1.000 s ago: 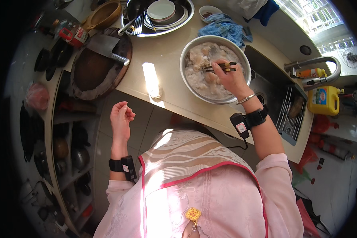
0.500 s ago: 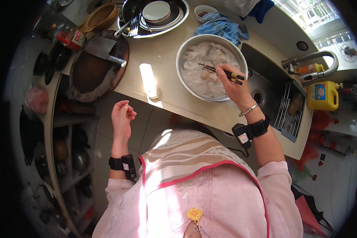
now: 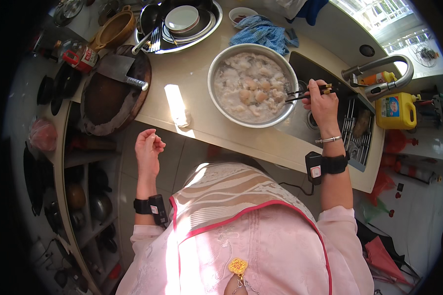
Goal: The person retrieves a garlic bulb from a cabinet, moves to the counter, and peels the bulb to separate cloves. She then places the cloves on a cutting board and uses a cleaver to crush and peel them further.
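A round metal basin point(image 3: 216, 101) stands on the counter by the sink, filled with cloudy liquid and pale, meat-like pieces point(image 3: 253, 88). My right hand point(image 3: 324, 105) grips a pair of dark chopsticks point(image 3: 294, 96) to the right of the basin. Their tips reach over its right rim, to the edge of the pieces. My left hand point(image 3: 149, 148) hangs in front of the counter edge, its fingers curled in loosely, and I see nothing in it.
A cleaver point(image 3: 117, 69) lies across a round chopping board point(image 3: 101, 105) at left. Behind the basin are a blue cloth point(image 3: 263, 34) and a bowl of dishes point(image 3: 209, 29). The sink point(image 3: 300, 115), faucet point(image 3: 403, 73) and yellow jug point(image 3: 396, 110) are at right.
My right hand has moved right with the chopsticks, from above the middle of the basin to beyond its right rim. The view has shifted slightly; my left hand stays curled at the counter front.
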The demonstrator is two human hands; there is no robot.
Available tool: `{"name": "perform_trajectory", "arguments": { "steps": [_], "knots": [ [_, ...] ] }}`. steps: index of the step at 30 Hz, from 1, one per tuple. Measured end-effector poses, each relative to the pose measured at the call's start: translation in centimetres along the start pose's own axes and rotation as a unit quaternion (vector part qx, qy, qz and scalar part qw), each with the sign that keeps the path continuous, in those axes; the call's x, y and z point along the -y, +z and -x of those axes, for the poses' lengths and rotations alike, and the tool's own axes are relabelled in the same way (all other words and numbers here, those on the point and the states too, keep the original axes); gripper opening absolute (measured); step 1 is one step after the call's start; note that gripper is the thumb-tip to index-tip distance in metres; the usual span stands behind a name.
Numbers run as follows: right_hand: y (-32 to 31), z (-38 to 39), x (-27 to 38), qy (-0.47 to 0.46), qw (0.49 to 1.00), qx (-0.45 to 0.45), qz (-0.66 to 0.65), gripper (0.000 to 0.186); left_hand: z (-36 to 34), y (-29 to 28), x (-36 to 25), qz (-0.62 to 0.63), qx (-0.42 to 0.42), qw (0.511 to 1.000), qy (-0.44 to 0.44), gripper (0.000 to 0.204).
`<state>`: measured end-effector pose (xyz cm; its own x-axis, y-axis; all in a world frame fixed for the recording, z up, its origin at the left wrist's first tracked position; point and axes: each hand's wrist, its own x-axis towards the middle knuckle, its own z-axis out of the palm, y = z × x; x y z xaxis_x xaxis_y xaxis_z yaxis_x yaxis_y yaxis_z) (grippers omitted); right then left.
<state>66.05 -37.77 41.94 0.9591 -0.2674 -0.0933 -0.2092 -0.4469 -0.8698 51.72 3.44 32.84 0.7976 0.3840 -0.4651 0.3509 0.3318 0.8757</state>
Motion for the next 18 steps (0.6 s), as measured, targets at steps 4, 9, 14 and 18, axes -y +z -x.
{"name": "perform_trajectory", "arguments": {
  "steps": [4, 9, 14, 18],
  "knots": [
    [3.4, -0.3, -3.4, 0.069, 0.992, 0.033, -0.096, 0.029, 0.1, -0.1, -0.1, -0.004, -0.008, 1.0, -0.002, 0.011],
    [6.1, -1.1, -3.9, 0.014, 0.985, 0.058, -0.163, 0.026, 0.3, 0.0, -0.1, -0.007, -0.023, 1.0, -0.012, 0.011],
    [4.5, -1.6, -0.1, -0.031, 0.996, 0.074, -0.043, 0.024, 0.0, 0.0, -0.1, -0.003, -0.01, 1.0, 0.001, 0.011],
    [1.0, -1.6, 3.3, -0.112, 0.99, 0.056, -0.064, 0.022, -0.1, 0.1, 0.1, -0.001, -0.021, 1.0, -0.006, 0.011]
  ]
}}
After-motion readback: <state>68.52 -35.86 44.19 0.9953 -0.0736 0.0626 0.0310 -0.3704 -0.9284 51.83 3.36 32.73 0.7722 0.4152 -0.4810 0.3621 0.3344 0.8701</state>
